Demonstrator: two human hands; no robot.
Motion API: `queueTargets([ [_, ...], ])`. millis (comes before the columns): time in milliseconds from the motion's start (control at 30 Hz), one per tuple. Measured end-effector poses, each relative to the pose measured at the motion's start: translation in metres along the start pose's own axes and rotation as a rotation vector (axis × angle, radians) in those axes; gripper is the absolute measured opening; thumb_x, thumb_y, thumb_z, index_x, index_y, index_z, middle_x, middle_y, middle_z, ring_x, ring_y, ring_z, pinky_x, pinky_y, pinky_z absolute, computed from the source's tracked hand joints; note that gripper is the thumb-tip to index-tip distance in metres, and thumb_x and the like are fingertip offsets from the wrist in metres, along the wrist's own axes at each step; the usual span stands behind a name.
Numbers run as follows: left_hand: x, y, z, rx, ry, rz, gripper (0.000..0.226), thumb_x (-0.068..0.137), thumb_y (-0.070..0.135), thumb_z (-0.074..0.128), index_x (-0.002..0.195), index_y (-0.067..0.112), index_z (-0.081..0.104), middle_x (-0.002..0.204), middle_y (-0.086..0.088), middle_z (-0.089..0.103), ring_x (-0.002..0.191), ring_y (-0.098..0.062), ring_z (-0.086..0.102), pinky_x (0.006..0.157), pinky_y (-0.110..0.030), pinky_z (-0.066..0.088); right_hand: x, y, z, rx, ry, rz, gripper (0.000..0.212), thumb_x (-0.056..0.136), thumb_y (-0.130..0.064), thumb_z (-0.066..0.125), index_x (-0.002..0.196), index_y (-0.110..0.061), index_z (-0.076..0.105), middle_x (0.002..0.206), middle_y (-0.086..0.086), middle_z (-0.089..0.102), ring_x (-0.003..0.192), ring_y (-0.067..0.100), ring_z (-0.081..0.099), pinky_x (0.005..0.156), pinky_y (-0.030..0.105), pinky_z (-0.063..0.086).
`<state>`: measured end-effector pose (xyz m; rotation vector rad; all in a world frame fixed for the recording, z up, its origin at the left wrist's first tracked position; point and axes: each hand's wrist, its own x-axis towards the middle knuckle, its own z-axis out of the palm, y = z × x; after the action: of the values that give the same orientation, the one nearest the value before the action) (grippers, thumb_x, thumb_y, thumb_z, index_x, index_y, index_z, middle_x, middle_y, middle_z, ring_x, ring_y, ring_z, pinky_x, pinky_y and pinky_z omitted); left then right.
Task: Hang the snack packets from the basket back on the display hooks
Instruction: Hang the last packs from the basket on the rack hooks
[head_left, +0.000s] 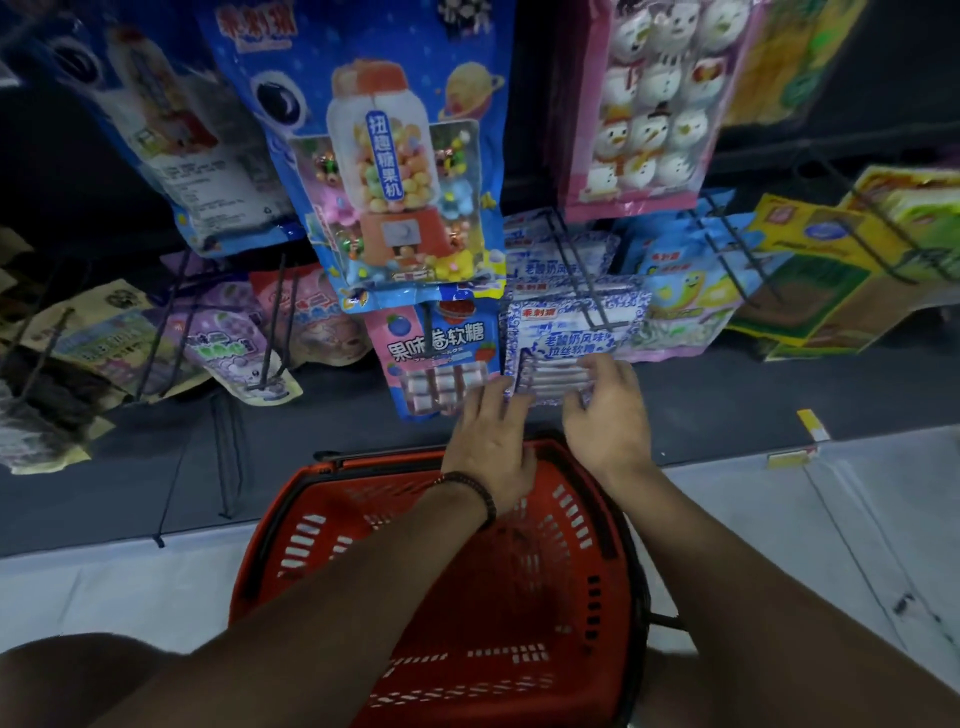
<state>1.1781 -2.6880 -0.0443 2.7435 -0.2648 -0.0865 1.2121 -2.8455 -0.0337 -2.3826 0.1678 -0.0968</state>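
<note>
— Where's the packet (569, 338)?
— Glossy, blue-and-white, hanging on a wire hook (587, 291). Both hands clasp its lower edge: left (491, 441), right (608, 415).
— The basket (587, 587)?
— Red slotted plastic, below.

Readable on the big blue gumball-machine packet (387, 171), upper middle of the frame: 扭趣糖果机, in white on a blue upright label; a pink brand word at its top edge, too blurred to make out. On the pink packet (435, 358) below it, mid-frame: 果味…软糖 in large white characters, one character crossed by a hook wire. On the blue-and-white patterned packet (571, 343) just right of that: 老酸奶风味 and 拉丝软糖, under a small red brand tag, illegible. Same 老酸奶风 wording partly visible on the packet behind (550, 260). Elsewhere, on the purple, yellow and green packets at the frame's sides: print too blurred to read.
</note>
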Motion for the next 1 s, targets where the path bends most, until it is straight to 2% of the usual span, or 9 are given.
queueTargets([
  [67,0.010,0.011,0.004,0.046,-0.037,-0.007,0.076,0.086,0.027,0.060,0.156,0.023,0.028,0.167,-0.005,0.008,0.153,-0.038,0.011,0.124,-0.054,0.027,0.004,0.006,-0.004,0.044,-0.014,0.033,0.049,0.096,-0.014,0.064,0.144,-0.019,0.053,0.144,0.014,0.043,0.124,0.035,0.056,0.102,0.042,0.050],
  [167,0.026,0.026,0.006,0.076,-0.058,-0.056,0.087,0.089,0.028,0.061,0.162,0.028,0.014,0.170,-0.001,-0.013,0.157,-0.036,-0.005,0.125,-0.054,0.019,0.012,0.009,-0.003,0.078,-0.067,0.062,0.070,0.096,-0.017,0.068,0.159,-0.025,0.036,0.157,0.011,0.027,0.136,0.032,0.050,0.111,0.041,0.049],
  [267,0.043,0.036,0.010,0.084,-0.100,-0.126,0.100,0.088,0.029,0.064,0.163,0.033,-0.001,0.169,-0.001,-0.025,0.157,-0.039,-0.010,0.128,-0.057,0.012,0.028,0.010,0.000,0.150,-0.095,0.092,0.072,0.099,-0.016,0.066,0.162,-0.024,0.030,0.166,0.007,0.018,0.146,0.032,0.043,0.116,0.042,0.046],
  [333,0.053,0.039,0.013,0.087,-0.111,-0.155,0.107,0.085,0.030,0.066,0.162,0.036,-0.007,0.167,-0.002,-0.029,0.156,-0.041,-0.011,0.126,-0.060,0.016,0.036,0.012,0.001,0.156,-0.098,0.073,0.070,0.100,-0.015,0.064,0.161,-0.023,0.032,0.170,0.005,0.015,0.153,0.030,0.035,0.119,0.040,0.043],
  [533,0.085,0.042,0.020,0.022,-0.004,-0.245,0.110,0.081,0.033,0.070,0.162,0.036,-0.005,0.168,-0.003,-0.018,0.154,-0.043,0.000,0.120,-0.062,0.028,0.065,0.019,0.007,0.234,-0.148,0.035,0.077,0.103,-0.007,0.058,0.166,-0.036,0.024,0.174,0.008,0.008,0.162,0.026,0.016,0.126,0.036,0.028],
  [667,0.107,0.045,0.017,0.033,0.034,-0.295,0.119,0.076,0.038,0.076,0.159,0.044,-0.009,0.165,-0.010,-0.005,0.147,-0.044,0.013,0.115,-0.059,0.036,0.085,0.014,0.007,0.286,-0.154,0.005,0.080,0.102,-0.002,0.054,0.165,-0.042,0.024,0.175,0.010,0.005,0.163,0.026,0.010,0.128,0.040,0.029],
  [733,0.116,0.047,0.014,0.017,0.036,-0.322,0.123,0.075,0.032,0.079,0.158,0.046,-0.011,0.163,-0.011,-0.002,0.144,-0.044,0.015,0.112,-0.057,0.038,0.093,0.011,0.006,0.297,-0.180,0.009,0.085,0.100,0.001,0.053,0.164,-0.045,0.022,0.175,0.009,0.003,0.162,0.026,0.011,0.123,0.031,0.029],
  [800,0.125,0.048,0.013,0.012,0.033,-0.354,0.124,0.076,0.029,0.078,0.158,0.045,-0.012,0.162,-0.012,-0.001,0.143,-0.044,0.016,0.111,-0.056,0.038,0.101,0.010,0.006,0.275,-0.189,0.013,0.086,0.098,0.001,0.053,0.165,-0.043,0.021,0.175,0.008,0.002,0.162,0.028,0.012,0.118,0.026,0.027],
  [1000,0.139,0.044,0.013,-0.016,0.008,-0.408,0.123,0.077,0.029,0.078,0.157,0.045,-0.015,0.161,-0.012,-0.002,0.142,-0.045,0.017,0.110,-0.059,0.039,0.109,0.011,0.010,0.204,-0.199,-0.007,0.079,0.101,-0.006,0.054,0.168,-0.026,0.019,0.176,0.012,-0.001,0.163,0.031,0.005,0.130,0.041,0.019],
])
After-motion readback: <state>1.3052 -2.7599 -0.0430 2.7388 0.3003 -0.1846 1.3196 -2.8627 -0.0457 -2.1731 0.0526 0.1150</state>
